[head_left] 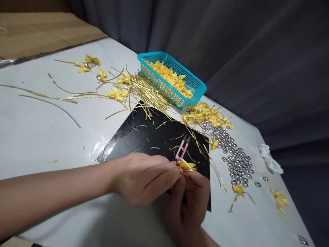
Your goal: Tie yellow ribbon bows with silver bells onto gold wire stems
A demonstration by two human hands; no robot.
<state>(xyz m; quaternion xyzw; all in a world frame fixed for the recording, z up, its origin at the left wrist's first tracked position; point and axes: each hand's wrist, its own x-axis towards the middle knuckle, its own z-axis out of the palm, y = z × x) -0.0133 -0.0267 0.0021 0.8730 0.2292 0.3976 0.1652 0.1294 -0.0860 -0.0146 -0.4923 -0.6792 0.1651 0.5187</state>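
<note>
A yellow ribbon bow (187, 165) with gold cord around it is pinched between my two hands, over the near part of a black mat (144, 137). My left hand (146, 176) reaches in from the left, its fingers closed on the bow's left side. From below, my right hand (191, 195) grips the bow with thumb and fingers. A small shiny bead shows at the bow's upper left; my fingers hide the rest. Just beyond the bow, pink thread snips (182, 147) lie on the mat among scraps of gold cord.
A teal basket (197, 92) of yellow bows stands at the back, beside a pile of gold cords (151, 94). Finished-looking bows (205, 115) and many silver rings (239, 163) lie to the right. Loose bows and cords lie left; cardboard (46, 31) is at the far left.
</note>
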